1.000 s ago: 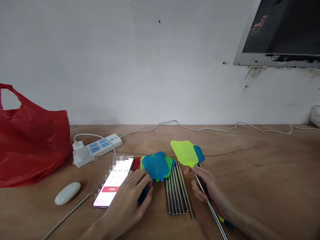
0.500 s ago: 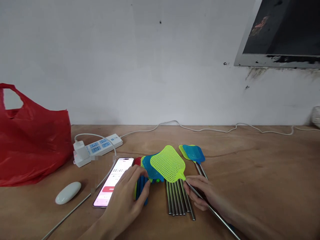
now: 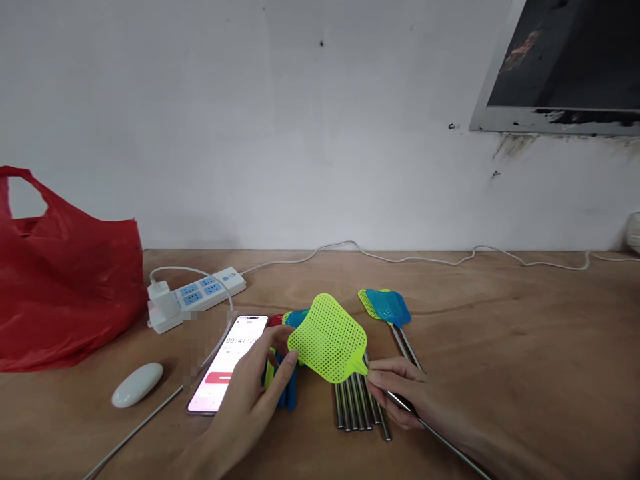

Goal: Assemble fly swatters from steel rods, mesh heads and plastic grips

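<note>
My right hand (image 3: 399,390) is closed round the metal rod handle of a yellow-green fly swatter (image 3: 327,338), near the neck of its mesh head. At the left edge of that head is my left hand (image 3: 265,377), thumb in front and fingers partly hidden behind, apparently pinching the edge. Beneath the raised head lies a group of swatters with blue heads (image 3: 299,318), mostly covered, and several metal rods (image 3: 354,403) pointing toward me. Blue handle-like pieces (image 3: 287,390) show beside my left thumb.
Two more swatters (image 3: 387,307), blue over yellow-green, lie behind my right hand. On the left are a phone (image 3: 207,393) with a running timer, a power strip (image 3: 235,280), a white oval object (image 3: 137,385) and a red plastic bag (image 3: 70,293). A white cable (image 3: 400,259) runs along the wall.
The yellow-green swatter's head has shifted slightly left and down toward me. My left fingers have met its left edge. The rods and the other two swatters stay put.
</note>
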The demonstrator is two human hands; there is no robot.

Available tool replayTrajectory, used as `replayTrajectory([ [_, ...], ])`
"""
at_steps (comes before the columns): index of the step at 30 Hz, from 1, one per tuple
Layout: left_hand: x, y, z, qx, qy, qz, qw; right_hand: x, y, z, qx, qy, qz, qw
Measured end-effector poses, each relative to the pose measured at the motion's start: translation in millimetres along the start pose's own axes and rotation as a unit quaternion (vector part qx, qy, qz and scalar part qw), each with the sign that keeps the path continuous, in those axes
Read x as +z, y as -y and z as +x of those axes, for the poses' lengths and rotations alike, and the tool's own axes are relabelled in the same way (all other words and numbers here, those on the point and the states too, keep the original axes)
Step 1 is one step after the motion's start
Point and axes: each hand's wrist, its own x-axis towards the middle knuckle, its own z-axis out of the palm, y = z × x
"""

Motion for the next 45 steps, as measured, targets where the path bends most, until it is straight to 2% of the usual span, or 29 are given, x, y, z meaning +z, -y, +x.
replayTrajectory([
  [6, 1, -1, 2, -0.021, -0.016, -0.064, 0.998, 3, 7, -5, 0.02, 0.005, -0.019, 1.0],
  [13, 1, -3, 8, -0.099, 0.051, -0.257, 0.96, 7, 12, -8, 0.029, 0.004, -0.032, 0.999],
  [23, 1, -4, 9, -0.168, 0.045, -0.369, 0.913, 4, 7, -5, 0.027, 0.0, -0.077, 0.997],
  [28, 3, -6, 9, -0.186, 0.005, -0.385, 0.904, 5, 3, -5, 0.02, -0.004, -0.115, 0.993],
  [33, 4, -8, 10, -0.232, -0.001, -0.385, 0.893, 3, -3, -5, -0.09, -0.066, -0.263, 0.958],
  [36, 3, -10, 11, -0.27, -0.003, -0.394, 0.878, 3, -4, -4, -0.11, -0.089, -0.33, 0.933],
  [38, 3, -11, 12, -0.281, 0.0, -0.404, 0.87, 4, -2, -4, -0.115, -0.104, -0.341, 0.927],
  [40, 4, -13, 11, -0.272, -0.006, -0.408, 0.872, 6, 0, -5, -0.09, -0.091, -0.29, 0.949],
  [43, 6, -13, 10, -0.218, -0.035, -0.396, 0.891, 7, 1, -5, -0.001, -0.01, -0.094, 0.996],
  [45, 4, -8, 11, -0.175, -0.058, -0.385, 0.904, 4, 0, -6, 0.041, 0.041, 0.04, 0.998],
])
